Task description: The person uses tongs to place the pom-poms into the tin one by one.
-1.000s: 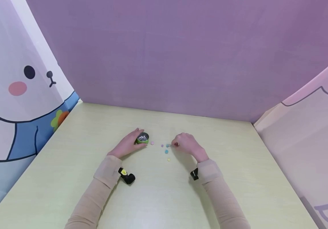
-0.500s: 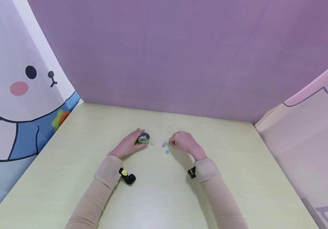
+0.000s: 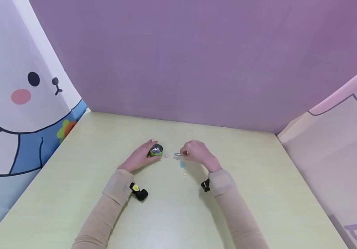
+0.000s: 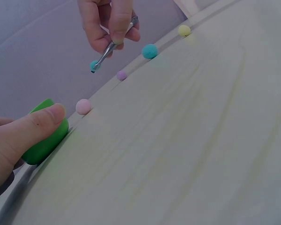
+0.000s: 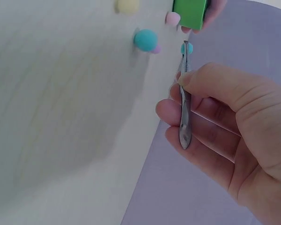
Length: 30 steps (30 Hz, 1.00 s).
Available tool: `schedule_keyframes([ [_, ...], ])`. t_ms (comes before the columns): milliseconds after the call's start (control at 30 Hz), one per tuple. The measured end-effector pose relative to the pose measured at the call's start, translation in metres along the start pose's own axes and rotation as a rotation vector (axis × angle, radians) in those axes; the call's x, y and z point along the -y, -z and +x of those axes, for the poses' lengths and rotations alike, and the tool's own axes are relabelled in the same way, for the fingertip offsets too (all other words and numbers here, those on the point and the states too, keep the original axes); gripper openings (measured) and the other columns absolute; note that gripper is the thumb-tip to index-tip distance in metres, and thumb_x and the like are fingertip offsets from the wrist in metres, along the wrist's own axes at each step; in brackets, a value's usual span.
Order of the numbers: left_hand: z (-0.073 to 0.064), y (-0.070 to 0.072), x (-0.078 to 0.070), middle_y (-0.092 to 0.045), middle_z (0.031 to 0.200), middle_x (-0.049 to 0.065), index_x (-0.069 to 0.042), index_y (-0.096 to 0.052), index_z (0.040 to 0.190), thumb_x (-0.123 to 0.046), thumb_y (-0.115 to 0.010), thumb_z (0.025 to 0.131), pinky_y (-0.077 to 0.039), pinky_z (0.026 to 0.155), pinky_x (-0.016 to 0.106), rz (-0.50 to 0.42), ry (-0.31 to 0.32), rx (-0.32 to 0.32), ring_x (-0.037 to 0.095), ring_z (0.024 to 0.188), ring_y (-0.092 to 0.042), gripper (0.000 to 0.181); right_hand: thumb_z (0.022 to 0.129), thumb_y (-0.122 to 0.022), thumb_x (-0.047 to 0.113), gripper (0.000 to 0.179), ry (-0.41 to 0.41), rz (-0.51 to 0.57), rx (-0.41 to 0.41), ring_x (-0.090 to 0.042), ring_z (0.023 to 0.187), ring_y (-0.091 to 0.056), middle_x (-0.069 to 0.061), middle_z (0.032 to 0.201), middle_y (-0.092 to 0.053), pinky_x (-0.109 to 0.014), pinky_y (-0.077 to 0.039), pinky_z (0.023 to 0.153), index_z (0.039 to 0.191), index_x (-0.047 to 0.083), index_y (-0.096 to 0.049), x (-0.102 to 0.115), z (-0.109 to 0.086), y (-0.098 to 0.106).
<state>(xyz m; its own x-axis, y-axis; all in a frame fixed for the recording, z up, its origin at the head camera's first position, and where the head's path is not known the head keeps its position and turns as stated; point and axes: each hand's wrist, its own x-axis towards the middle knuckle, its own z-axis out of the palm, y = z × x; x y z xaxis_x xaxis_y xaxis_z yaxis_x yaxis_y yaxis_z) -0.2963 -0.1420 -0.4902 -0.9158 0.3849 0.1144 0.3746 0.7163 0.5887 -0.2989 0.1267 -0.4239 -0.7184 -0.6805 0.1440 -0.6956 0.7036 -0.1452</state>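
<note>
My left hand (image 3: 139, 156) curves round a small green bowl (image 3: 156, 150) with a shiny metal inside, its thumb on the near side. In the left wrist view the green wall of the bowl shows beside the thumb. My right hand (image 3: 198, 152) pinches metal tweezers (image 5: 185, 108) between thumb and fingers. Their tips grip a small turquoise ball (image 4: 94, 65), held above the table to the right of the bowl. On the table lie a pink ball (image 4: 83, 107) close to the bowl, a small purple ball (image 4: 122, 75), a larger turquoise ball (image 4: 150, 51) and a yellow ball (image 4: 184, 30).
The pale wooden table (image 3: 166, 214) ends at a purple backdrop (image 3: 178, 69). Printed cloth (image 3: 3, 114) hangs on the left and another pale panel (image 3: 337, 138) on the right. Black wrist cameras sit by both sleeves.
My right hand has moved left and slightly away with the tweezers, and the small turquoise ball has come up off the table in their tips. My left hand stays on the bowl.
</note>
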Motion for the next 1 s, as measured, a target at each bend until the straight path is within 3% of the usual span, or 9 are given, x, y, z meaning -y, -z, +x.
schedule_keyframes([
  [500, 0.002, -0.001, 0.002, -0.025, 0.161, 0.025, -0.009, -0.034, 0.154, -0.044, -0.070, 0.090, -0.030, 0.121, 0.058, -0.010, 0.009, 0.001, 0.042, 0.148, -0.031, 0.081, 0.081, -0.063, -0.003, 0.036, 0.008, -0.042, 0.007, -0.007, 0.057, -0.027, 0.008, 0.060, -0.041, -0.018, -0.016, 0.050, 0.057, 0.019, -0.046, 0.008, 0.013, 0.003],
  [1000, 0.002, -0.004, 0.004, -0.025, 0.162, 0.025, -0.009, -0.034, 0.154, -0.047, -0.070, 0.089, -0.030, 0.121, 0.058, -0.013, 0.007, 0.005, 0.042, 0.147, -0.032, 0.083, 0.079, -0.069, 0.002, 0.020, 0.018, -0.037, 0.046, -0.006, 0.059, -0.041, 0.007, 0.066, -0.062, -0.017, -0.029, 0.051, 0.068, 0.018, -0.067, 0.018, 0.023, 0.006],
])
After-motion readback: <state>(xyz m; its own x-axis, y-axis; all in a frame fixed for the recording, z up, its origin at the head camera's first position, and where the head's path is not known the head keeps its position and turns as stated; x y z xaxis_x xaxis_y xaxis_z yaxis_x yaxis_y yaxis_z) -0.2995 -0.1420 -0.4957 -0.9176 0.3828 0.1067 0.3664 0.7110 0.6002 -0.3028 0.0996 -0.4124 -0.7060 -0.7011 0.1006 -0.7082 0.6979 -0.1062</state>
